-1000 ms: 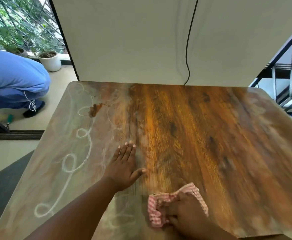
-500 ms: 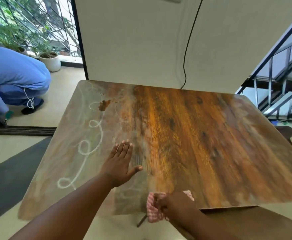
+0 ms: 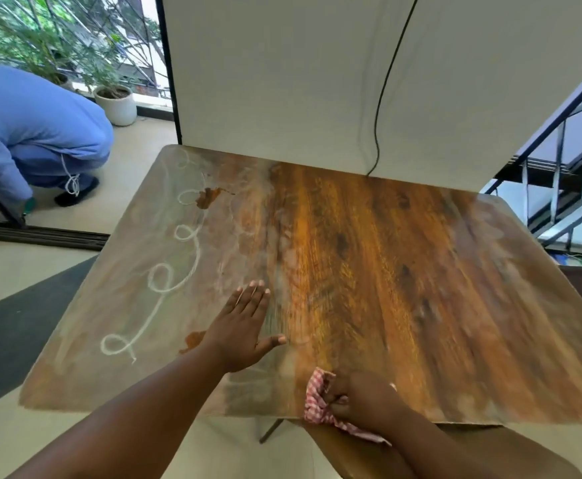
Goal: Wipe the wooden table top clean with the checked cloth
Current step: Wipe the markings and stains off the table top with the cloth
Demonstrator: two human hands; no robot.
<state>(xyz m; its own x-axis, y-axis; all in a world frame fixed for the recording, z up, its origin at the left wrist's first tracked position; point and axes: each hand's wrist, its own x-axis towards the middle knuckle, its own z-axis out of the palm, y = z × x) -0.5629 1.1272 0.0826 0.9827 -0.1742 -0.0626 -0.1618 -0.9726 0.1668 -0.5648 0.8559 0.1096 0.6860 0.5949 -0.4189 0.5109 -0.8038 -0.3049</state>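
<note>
Right hand clutched checked cloth at tabletop near edge, left hand flat, fingers straight. Risk: cloth overran edge, chalk loops at left edge missed.

A landing or balcony-side room in a building: beside the table runs a stair railing; left of it, potted plants by an open doorway.

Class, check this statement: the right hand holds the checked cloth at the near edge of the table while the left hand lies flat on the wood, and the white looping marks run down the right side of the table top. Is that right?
Not quite. The head view shows the white looping marks down the left side of the table top, not the right. The rest holds: the right hand grips the checked cloth at the near edge, and the left hand lies flat on the wood.
</note>
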